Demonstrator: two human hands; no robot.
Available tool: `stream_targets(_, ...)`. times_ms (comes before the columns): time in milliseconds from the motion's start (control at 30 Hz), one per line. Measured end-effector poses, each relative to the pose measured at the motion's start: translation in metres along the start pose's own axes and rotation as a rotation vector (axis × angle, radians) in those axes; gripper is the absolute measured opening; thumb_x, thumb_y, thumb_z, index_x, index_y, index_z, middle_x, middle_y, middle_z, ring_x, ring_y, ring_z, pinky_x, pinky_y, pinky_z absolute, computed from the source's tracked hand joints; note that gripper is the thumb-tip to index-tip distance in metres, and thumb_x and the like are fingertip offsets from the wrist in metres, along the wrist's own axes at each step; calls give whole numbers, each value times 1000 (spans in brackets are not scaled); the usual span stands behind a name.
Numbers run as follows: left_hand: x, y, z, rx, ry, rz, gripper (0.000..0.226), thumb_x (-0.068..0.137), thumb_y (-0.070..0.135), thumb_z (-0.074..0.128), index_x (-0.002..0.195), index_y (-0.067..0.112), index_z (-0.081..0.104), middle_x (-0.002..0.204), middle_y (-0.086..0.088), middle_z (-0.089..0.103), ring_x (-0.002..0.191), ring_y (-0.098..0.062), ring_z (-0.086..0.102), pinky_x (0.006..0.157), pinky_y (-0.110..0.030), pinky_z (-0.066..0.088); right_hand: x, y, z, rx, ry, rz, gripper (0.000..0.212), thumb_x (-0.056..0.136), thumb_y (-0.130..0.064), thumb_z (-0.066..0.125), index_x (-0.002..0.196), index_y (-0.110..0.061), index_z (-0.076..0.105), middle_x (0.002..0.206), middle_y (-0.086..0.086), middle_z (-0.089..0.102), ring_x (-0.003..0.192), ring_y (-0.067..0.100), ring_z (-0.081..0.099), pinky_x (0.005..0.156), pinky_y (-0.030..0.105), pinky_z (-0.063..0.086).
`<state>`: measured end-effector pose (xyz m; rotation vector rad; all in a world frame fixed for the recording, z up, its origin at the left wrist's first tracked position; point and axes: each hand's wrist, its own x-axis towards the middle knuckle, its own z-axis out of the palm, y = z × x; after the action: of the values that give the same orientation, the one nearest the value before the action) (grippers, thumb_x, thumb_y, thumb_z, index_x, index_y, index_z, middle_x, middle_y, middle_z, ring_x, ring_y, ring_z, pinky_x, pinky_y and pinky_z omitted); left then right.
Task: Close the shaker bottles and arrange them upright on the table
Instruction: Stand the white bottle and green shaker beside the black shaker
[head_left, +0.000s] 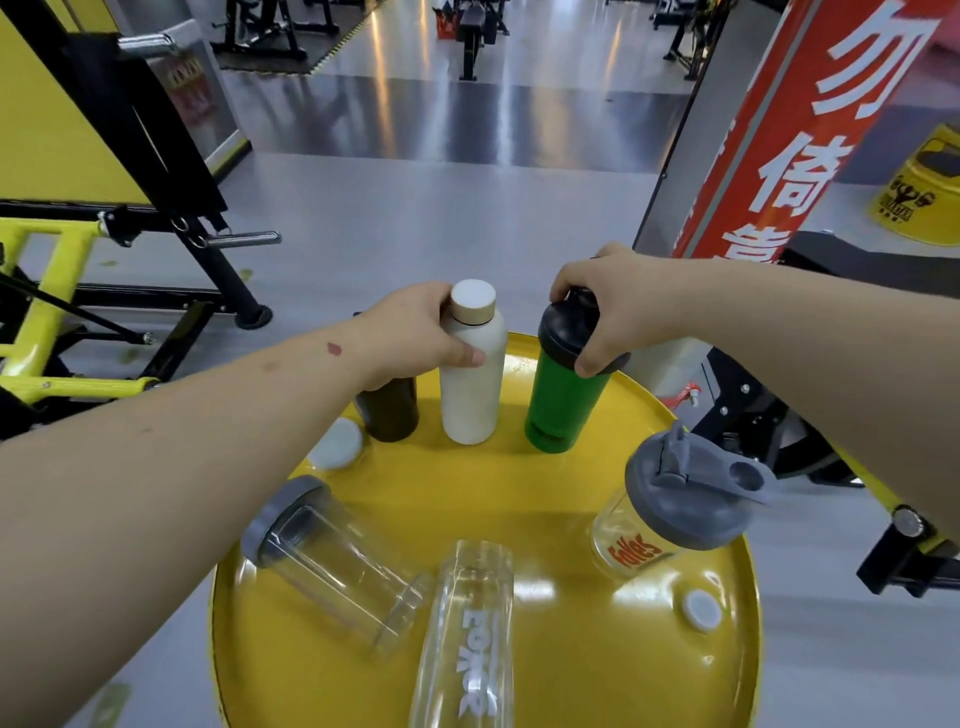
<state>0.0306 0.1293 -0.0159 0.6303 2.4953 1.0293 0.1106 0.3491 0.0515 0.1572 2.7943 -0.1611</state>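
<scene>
- Left hand (415, 338) grips the upright white bottle (472, 374) near its neck, at the yellow worktop's (571, 675) far edge;
- Right hand (613, 306), fingers closed on the black lid (563, 332) of the upright green shaker (561, 410) beside it.

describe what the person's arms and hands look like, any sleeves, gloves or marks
Both arms are bare as far as the frame shows: no sleeves, gloves, watch or rings visible. The left hand has a forearm with a small dark red spot near the wrist and a few fainter blotches further up. The right hand and its forearm show no marks. The fingers are bare with short nails.
</scene>
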Motion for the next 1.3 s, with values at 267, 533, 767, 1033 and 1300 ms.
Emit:
stream_targets(267,3,0,1,-23,-40,12,69,75,26,89,136,23,57,128,4,66,116,-23,62,97,-36,47,-7,19,3,-43,-6,-37,82,63,-40,91,131,-40,46,128,3,36,102,29,55,88,45,57)
stream_targets(533,-1,5,4,1,-67,49,66,76,26,88,135,25,58,127,7,65,114,-20,62,92,-32,46,-3,24,6,-44,-13,-68,79,63,-34,91,127,-44,46,128,0,33,105,30,55,85,42,58)
stream_targets(767,0,10,9,-15,-77,57,67,77,23,88,136,25,57,129,6,65,115,-20,62,99,-37,48,-3,34,9,-34,33,-68,80,64,-35,90,131,-42,46,128,0,32,104,30,54,85,39,57)
stream_targets(1033,0,9,9,27,-89,66,66,80,26,85,138,26,55,129,7,63,114,-19,61,94,-33,46,1,33,9,-50,24,-70,78,66,-33,88,130,-43,46,132,1,31,103,31,54,85,41,57)
stream_targets(1300,-4,4,6,61,-83,61,66,80,33,84,139,28,53,130,8,63,116,-18,61,98,-36,48,2,28,6,-74,-22,-38,82,62,-35,89,127,-44,40,137,1,28,109,33,54,88,45,59)
